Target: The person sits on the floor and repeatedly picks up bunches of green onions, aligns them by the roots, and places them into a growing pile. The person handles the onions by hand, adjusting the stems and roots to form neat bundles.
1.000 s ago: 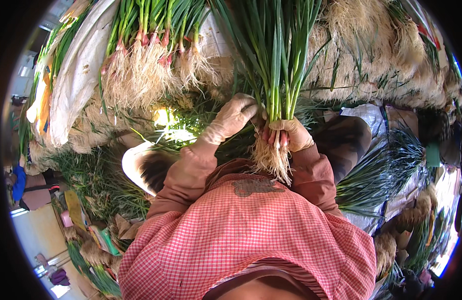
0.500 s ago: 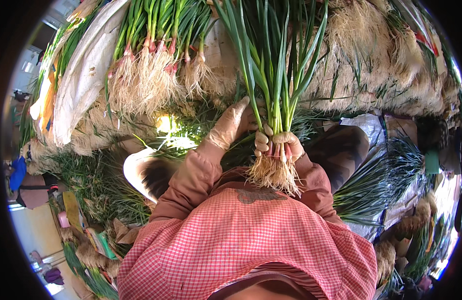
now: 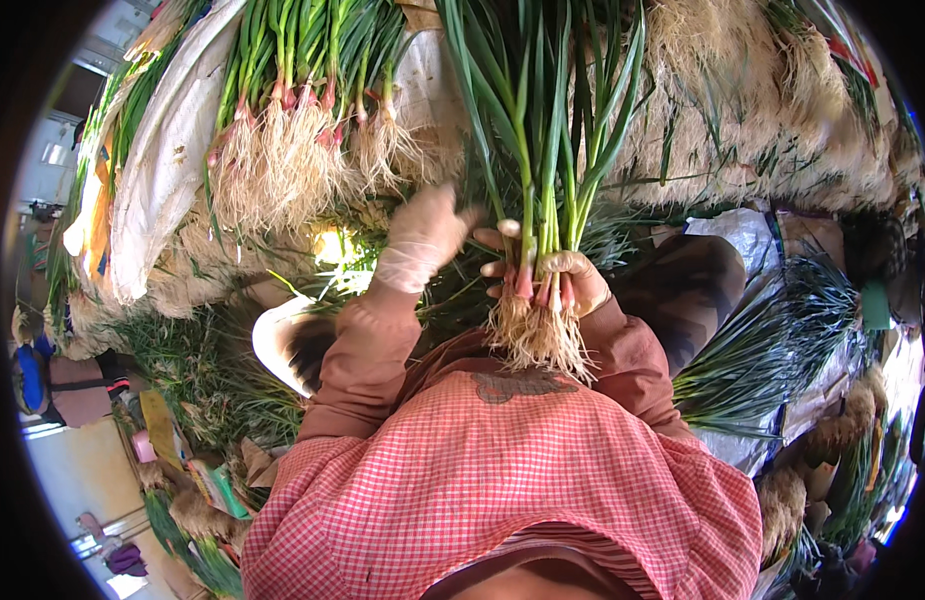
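A bunch of spring onions (image 3: 548, 222) stands upright before my chest, green leaves pointing away and pale roots toward me. My right hand (image 3: 574, 282), in a thin pale glove, grips it around the reddish stem bases; fingertips show on the left side of the stems. To the left of the bunch and apart from it is my gloved left hand (image 3: 427, 232), blurred by motion, so its fingers cannot be made out clearly. Beyond that hand, several more spring onions (image 3: 292, 120) lie with reddish bulbs and long roots toward me.
A thick bank of roots (image 3: 722, 120) spans the far right. White sheeting (image 3: 177, 130) lies at the far left. Green leaves (image 3: 192, 370) are piled left of my knee, and more leafy stalks (image 3: 752, 350) rest on pale sheeting at the right. My knees (image 3: 687, 290) flank the bunch.
My left hand has moved left, away from the bunch. My right hand's fingers have loosened somewhat around the stems, and the bunch has shifted slightly left.
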Motion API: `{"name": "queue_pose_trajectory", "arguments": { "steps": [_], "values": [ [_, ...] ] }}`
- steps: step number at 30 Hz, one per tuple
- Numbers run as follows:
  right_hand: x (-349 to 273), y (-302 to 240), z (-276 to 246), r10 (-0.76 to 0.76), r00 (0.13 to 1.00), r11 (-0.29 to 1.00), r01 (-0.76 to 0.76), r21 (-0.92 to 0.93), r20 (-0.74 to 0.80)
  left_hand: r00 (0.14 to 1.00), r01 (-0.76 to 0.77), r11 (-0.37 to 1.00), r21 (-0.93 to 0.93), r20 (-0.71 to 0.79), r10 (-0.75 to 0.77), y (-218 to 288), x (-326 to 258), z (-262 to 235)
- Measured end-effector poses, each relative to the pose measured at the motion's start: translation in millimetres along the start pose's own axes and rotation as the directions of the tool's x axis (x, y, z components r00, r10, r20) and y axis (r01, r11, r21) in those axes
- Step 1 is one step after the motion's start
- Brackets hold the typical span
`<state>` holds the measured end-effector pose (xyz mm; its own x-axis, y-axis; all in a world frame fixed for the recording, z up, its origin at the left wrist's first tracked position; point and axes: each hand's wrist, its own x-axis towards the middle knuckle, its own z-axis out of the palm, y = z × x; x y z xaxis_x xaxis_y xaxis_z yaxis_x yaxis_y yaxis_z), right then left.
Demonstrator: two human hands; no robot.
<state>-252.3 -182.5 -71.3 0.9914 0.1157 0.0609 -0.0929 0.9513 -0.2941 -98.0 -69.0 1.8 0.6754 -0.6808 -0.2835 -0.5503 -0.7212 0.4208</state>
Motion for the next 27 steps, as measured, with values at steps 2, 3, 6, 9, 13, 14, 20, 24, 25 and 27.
{"name": "queue_pose_trajectory", "arguments": {
  "steps": [2, 3, 6, 9, 13, 14, 20, 24, 25, 27],
  "values": [
    [5, -2, 4, 0.009, 0.998, 0.996, -0.015, -0.091, -0.059, 0.939, -0.118, 0.991, -0.057, -0.332, 0.093, 17, -3, -17],
    [7, -1, 5, 0.016, 0.997, 0.993, -0.025, -0.116, -0.072, 0.878, -0.204, 0.972, -0.117, -0.461, 0.129, 25, -2, -22],
    [10, 1, 7, 0.024, 0.991, 0.984, -0.046, -0.174, -0.13, 0.877, -0.255, 0.964, -0.08, -0.439, 0.195, 44, 16, -22],
    [9, 0, 3, -0.005, 0.993, 0.976, -0.021, -0.218, -0.119, 0.938, -0.157, 0.98, -0.122, -0.33, 0.11, 46, 37, -11],
    [8, -5, -5, 0.061, 0.989, 0.967, -0.092, -0.236, -0.136, 0.934, -0.219, 0.96, -0.172, -0.322, 0.156, 30, 50, -1],
    [8, -5, -7, 0.053, 0.988, 0.966, -0.088, -0.242, -0.148, 0.932, -0.233, 0.945, -0.228, -0.331, 0.15, 25, 52, 0],
    [7, -3, -13, -0.009, 0.942, 0.972, -0.07, -0.224, -0.336, 0.824, -0.452, 0.69, -0.565, -0.561, 0.08, 24, 35, 29],
    [7, -2, -17, 0.065, 0.868, 0.898, -0.266, -0.351, -0.492, 0.49, -0.796, 0.569, -0.207, -0.773, 0.404, 42, 16, 48],
    [6, -2, -18, 0.054, 0.919, 0.927, -0.191, -0.322, -0.39, 0.701, -0.681, 0.53, -0.505, -0.659, 0.273, 42, 15, 47],
    [4, 0, -18, 0.038, 0.954, 0.97, -0.107, -0.219, -0.298, 0.923, -0.383, 0.315, -0.869, -0.35, 0.158, 28, 19, 34]
  ]
}}
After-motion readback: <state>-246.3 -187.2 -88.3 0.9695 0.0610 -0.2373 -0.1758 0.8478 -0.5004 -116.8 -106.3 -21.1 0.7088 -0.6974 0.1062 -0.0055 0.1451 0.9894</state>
